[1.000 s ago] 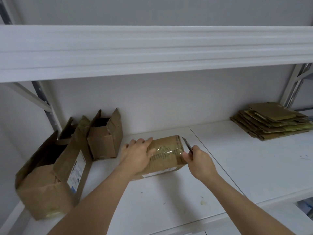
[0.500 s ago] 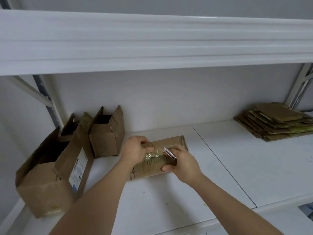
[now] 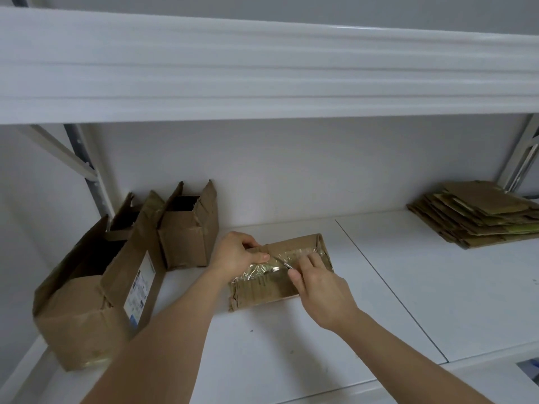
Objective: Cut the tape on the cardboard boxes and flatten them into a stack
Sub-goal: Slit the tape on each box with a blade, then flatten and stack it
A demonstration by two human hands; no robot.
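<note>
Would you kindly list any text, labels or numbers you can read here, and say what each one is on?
No text here can be quoted.
White label on the large open box: print too small and blurred to read.
Dark print under the shiny tape on the small box: illegible.

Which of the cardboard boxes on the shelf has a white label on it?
The large open box at the far left, nearest the shelf's front edge. A white printed label shows on its hanging flap; the small open box behind it shows none.
</note>
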